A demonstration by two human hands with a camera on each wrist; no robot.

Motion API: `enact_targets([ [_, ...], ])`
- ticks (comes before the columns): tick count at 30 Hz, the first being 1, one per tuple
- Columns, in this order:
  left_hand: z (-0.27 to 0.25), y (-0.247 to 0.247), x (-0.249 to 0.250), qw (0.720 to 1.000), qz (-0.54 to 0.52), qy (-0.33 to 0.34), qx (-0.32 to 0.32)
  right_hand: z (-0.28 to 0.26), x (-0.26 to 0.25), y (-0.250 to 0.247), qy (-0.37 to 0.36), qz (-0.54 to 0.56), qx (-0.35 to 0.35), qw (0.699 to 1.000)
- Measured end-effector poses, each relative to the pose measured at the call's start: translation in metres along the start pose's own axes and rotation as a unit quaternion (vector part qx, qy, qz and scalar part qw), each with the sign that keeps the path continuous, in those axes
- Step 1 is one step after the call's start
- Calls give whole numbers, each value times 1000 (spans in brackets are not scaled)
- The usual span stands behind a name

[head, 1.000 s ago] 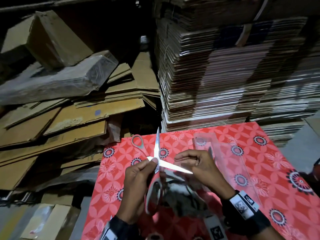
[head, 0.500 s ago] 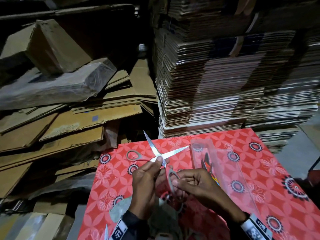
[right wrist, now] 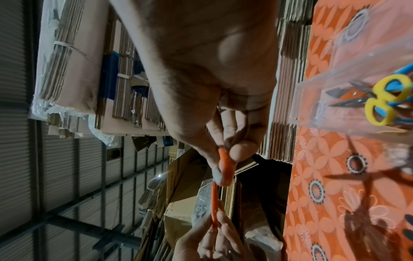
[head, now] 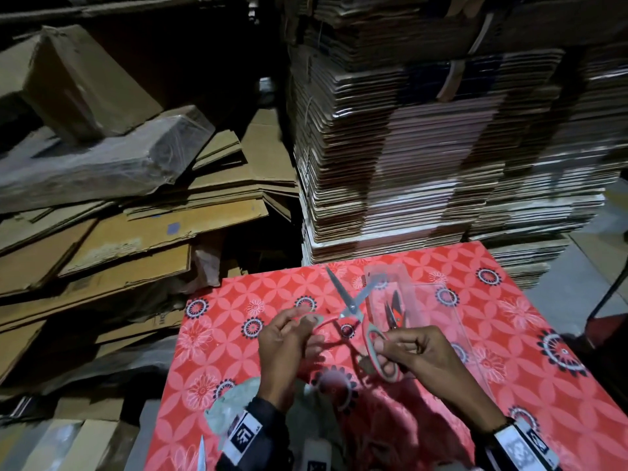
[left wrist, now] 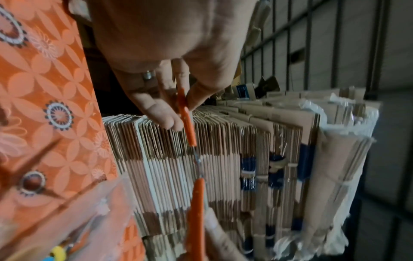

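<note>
So the scissors [head: 351, 309] are held up just off the worktop [head: 221, 351], between both hands. The blades are spread in a wide X and point to the far side, toward the cardboard stack [head: 407, 164]. The left hand [head: 289, 345] pinches the left handle loop between thumb and fingers. The right hand [head: 418, 351] has its fingers curled round the bigger right loop. The long axis runs near to far, with the handles at the near end.

The bit that matters: the clear box [head: 452, 321] with the small scissors [head: 394, 307] in it lies just right of the blades, right beside the right hand. My guess is the right hand is the one to shut the blades and carry them over, while the left just lets go.
</note>
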State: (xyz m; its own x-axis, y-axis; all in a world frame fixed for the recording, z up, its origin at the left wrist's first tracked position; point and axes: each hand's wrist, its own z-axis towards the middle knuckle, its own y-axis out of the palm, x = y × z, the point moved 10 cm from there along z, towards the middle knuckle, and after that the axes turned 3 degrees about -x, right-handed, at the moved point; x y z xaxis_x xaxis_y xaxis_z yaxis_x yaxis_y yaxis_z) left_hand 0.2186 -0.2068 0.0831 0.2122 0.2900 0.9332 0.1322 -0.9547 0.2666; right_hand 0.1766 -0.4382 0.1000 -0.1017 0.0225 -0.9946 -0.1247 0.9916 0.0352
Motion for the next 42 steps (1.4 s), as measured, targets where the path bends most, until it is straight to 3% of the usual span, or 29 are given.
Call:
enact_targets([
  [4, 0, 28, -31, 992, 87, -24, -84, 1, 28, -26, 17, -5, 58, 998],
  [12, 9, 74, -97, 968, 178, -84, -156, 6, 76, -64, 66, -29, 135, 988],
  [16, 12, 99, -109, 957, 194, -76, -204, 9, 97, -89, 94, -17, 189, 977],
  [20, 13, 116, -110, 936, 241, -64, -249, 16, 103, -105, 122, -50, 198, 971],
  [23, 18, 115, -112, 925, 285, -52, -245, 23, 111, -111, 150, -83, 198, 965],
  [31, 35, 86, -116, 944, 254, -105, -181, 41, 125, -117, 197, -231, 200, 932],
  [37, 44, 54, -96, 967, 194, -84, -141, 45, 124, -114, 184, -297, 201, 915],
  [42, 44, 19, -85, 976, 162, -64, -133, 41, 120, -112, 197, -392, 187, 879],
])
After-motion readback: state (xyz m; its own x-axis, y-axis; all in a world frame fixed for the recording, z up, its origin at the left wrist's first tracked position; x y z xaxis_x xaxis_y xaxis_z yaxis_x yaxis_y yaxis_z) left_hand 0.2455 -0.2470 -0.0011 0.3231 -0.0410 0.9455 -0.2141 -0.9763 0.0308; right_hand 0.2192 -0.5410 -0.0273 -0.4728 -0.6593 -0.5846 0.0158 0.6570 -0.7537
